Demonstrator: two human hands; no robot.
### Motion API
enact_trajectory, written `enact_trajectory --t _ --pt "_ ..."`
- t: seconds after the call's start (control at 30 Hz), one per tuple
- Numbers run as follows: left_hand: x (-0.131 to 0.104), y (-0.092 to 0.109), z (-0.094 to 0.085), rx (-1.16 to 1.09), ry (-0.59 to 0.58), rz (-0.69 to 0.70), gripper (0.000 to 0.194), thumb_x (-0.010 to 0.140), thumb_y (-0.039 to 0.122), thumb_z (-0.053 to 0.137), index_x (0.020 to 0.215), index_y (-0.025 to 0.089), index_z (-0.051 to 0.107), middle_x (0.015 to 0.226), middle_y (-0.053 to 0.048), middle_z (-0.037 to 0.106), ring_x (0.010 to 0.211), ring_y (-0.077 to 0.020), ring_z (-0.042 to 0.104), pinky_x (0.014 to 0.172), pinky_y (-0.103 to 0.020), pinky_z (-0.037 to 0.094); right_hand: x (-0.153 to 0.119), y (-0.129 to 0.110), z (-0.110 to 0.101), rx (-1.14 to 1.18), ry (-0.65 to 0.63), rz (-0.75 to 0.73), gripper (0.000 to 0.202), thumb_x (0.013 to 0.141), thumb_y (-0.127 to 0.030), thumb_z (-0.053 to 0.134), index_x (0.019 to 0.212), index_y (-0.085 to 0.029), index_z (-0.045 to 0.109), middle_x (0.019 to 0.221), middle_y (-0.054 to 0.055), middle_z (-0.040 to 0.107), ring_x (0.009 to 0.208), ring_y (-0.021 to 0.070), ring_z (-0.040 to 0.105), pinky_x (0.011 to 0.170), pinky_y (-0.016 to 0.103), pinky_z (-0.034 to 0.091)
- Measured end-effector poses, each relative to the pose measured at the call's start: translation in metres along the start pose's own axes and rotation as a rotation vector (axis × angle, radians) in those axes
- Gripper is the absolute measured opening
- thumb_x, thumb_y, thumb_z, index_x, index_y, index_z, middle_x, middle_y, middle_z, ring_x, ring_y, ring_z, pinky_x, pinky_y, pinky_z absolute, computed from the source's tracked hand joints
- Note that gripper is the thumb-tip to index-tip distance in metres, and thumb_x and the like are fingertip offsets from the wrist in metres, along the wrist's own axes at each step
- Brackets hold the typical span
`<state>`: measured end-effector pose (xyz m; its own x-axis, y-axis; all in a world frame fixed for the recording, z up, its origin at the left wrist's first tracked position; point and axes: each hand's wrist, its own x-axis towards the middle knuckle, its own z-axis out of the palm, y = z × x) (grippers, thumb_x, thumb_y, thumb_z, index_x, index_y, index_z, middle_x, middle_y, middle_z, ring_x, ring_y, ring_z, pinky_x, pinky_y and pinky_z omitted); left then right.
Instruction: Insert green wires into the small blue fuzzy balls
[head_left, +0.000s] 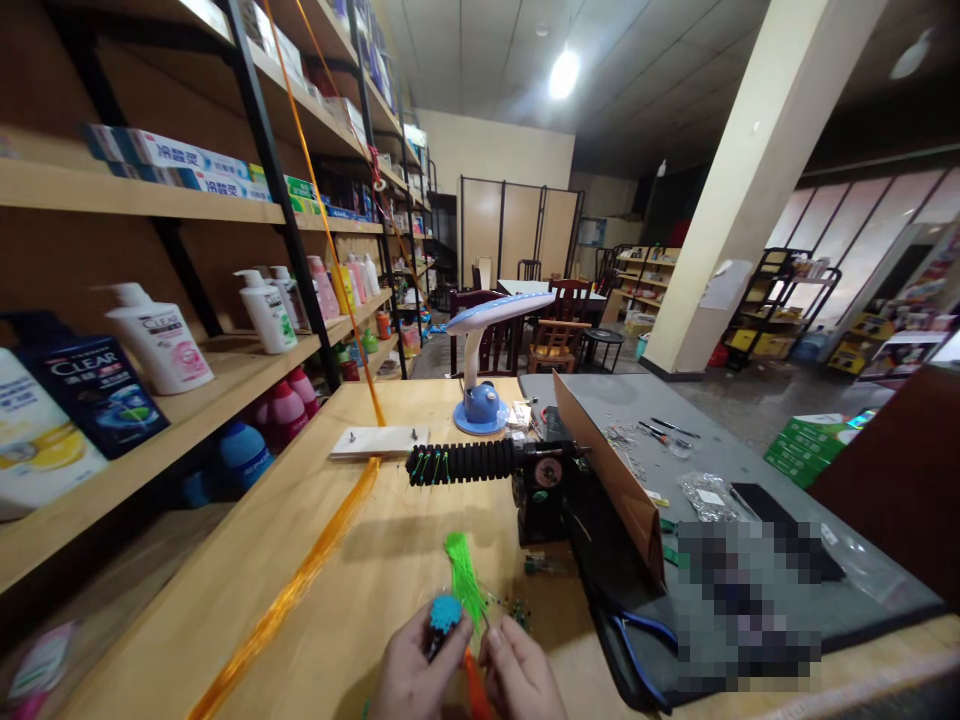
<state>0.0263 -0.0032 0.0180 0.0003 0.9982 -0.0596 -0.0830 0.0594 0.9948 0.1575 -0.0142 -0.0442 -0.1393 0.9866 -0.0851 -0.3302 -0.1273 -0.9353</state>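
At the bottom centre, my left hand is closed around a small dark tool with a bright blue ridged top. Just to its right, my right hand is pinched, its fingertips at a thin dark item too small to make out. Bright green strands lie on the wooden table beyond my fingers, and orange strands show between my hands. Further back, a black ridged roller with green threads on its left end extends from a dark machine.
Long orange threads run from a white plate down the table's left side. A blue lamp stands behind the roller. To the right are an upright brown board, blue-handled pliers and a grey mat. Shelves of bottles line the left.
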Motion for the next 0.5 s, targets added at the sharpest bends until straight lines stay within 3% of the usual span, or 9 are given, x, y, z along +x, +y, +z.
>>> enact_trajectory --t 0.37,0.5 --pt "0.001 -0.005 -0.003 0.041 0.016 0.017 0.047 0.064 0.062 0.076 0.063 0.017 0.064 0.058 0.002 0.056 0.060 -0.0171 0.051 0.059 -0.026 0.044 0.004 0.007 -0.007 -0.014 0.044 -0.001 0.060 0.073 -0.079 0.061 0.067 -0.022 0.046 0.046 -0.012 0.028 0.040 0.0054 0.020 0.039 0.018 0.017" --pt "-0.002 -0.005 0.001 0.072 0.113 0.065 0.050 0.062 0.067 0.074 0.060 0.018 0.063 0.053 0.004 0.051 0.055 -0.0157 0.048 0.054 -0.025 0.042 -0.002 -0.003 -0.022 -0.344 0.100 -0.116 0.058 0.086 -0.078 0.043 0.069 -0.023 0.045 0.052 -0.008 0.037 0.043 0.0094 0.033 0.042 0.021 0.024"
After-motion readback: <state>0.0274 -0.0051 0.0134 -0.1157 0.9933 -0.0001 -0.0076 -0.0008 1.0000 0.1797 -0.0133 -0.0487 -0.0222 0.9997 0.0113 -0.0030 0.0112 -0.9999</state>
